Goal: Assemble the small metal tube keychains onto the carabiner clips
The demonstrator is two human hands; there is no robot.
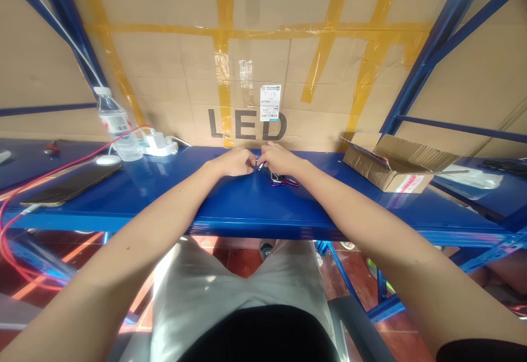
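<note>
My left hand and my right hand meet over the blue shelf, fingers pinched together on a small metal clip held between them. Just right of the hands a purple carabiner lies on the shelf beside a darker clip. Both forearms reach forward from the bottom corners of the view.
A water bottle, a white power strip with a red cable, and a phone sit at the left. An open cardboard box stands at the right. A cardboard wall marked LED backs the shelf.
</note>
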